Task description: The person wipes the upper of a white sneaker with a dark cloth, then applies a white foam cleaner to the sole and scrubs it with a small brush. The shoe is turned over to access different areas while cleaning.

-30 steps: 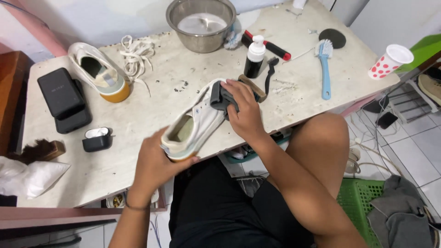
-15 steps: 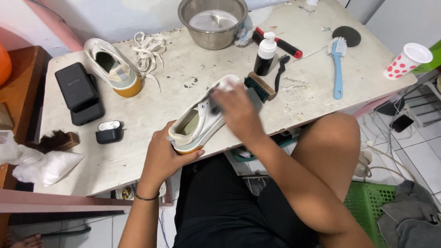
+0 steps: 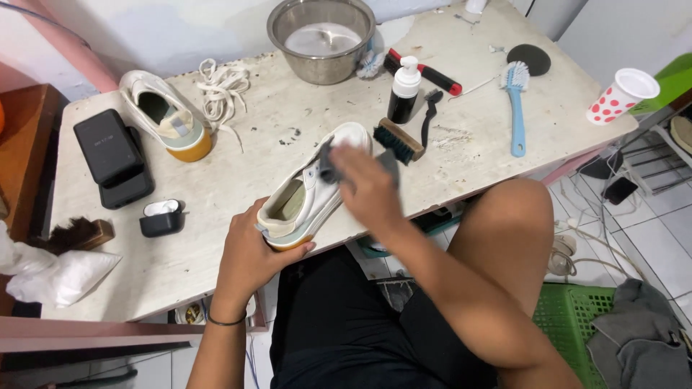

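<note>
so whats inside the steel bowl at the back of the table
The steel bowl holds a shallow pool of cloudy, whitish liquid; nothing else shows inside. The bowl's bottom is hidden under that liquid.

head view, steep downward, close over table [image 3: 216,259]

The right hand [image 3: 367,189] is motion-blurred, so its fingers and the dark cloth [image 3: 328,164] under them cannot be made out clearly, and it covers the middle of the white sneaker [image 3: 306,198]. The left hand [image 3: 249,252] hides the sneaker's heel underside. A white bottle [image 3: 476,6] at the tabletop's [image 3: 216,194] far end is cut off by the top edge.
</note>
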